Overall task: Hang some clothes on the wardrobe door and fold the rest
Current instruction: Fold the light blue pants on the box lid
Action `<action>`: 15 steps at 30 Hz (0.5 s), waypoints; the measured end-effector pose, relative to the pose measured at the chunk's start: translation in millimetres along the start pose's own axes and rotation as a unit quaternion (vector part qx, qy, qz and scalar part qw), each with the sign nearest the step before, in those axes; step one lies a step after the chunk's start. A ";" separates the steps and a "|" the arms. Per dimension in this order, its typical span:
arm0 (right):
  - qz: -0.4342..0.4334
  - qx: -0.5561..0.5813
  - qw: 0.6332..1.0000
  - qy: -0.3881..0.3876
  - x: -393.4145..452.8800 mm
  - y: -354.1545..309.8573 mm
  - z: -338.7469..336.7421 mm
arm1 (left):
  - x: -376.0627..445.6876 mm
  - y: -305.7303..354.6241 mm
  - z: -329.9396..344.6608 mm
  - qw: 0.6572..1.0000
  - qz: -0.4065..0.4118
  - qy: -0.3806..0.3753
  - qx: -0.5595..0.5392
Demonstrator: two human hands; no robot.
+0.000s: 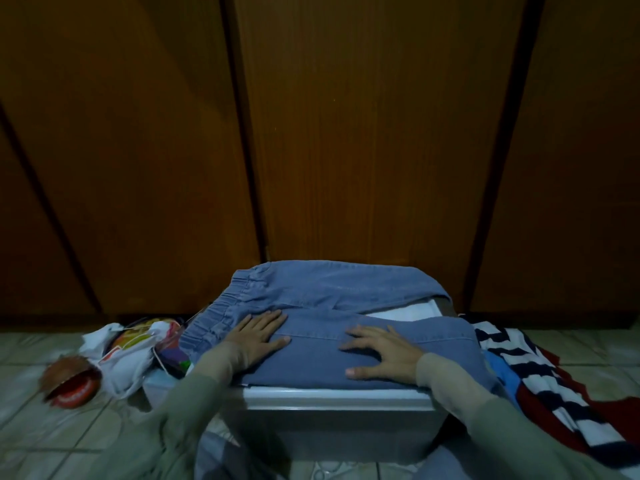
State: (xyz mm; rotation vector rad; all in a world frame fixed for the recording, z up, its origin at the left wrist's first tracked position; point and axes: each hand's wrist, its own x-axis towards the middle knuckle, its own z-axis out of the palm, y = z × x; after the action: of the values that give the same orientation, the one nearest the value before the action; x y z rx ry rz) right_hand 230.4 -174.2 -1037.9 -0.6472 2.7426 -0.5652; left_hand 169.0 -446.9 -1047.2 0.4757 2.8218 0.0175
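Two hands lie flat on the blue denim trousers (322, 327), which lie half-folded atop the white plastic box (332, 401) before the wardrobe door (374, 133). My left hand (258, 336), fingers together, pins the cloth just beside the elastic waistband; my right hand (381, 355), fingers spread, presses the leg. Advice: smooth outward before the next fold, keeping seams aligned.

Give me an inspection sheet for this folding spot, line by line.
Surface: white plastic box on pale tiled floor.
Job's things: blue denim trousers with elastic waistband spread on the box.
Clutter: striped red, white and navy garment at right; white printed bag and red round object at left.
Grippers: left hand and right hand press flat on the trousers.
Cables: nothing seen.
Surroundings: brown wooden wardrobe doors, shut.
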 end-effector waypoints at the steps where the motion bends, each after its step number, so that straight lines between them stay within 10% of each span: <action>1: -0.015 0.019 1.000 0.009 -3.4 -4.3 -1.8 | -0.1 0.5 0.5 1.000 -0.002 -0.003 0.003; 15: -0.026 0.045 0.997 -0.058 -10.3 -11.5 -3.5 | -38.6 4.8 -3.3 0.995 0.045 -0.052 -0.070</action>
State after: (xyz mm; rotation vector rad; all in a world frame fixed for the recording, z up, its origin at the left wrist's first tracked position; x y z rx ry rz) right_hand 242.5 -177.6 -1028.2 -0.7093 2.5831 -0.6390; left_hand 204.6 -454.8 -1033.3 0.5547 2.6722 0.2013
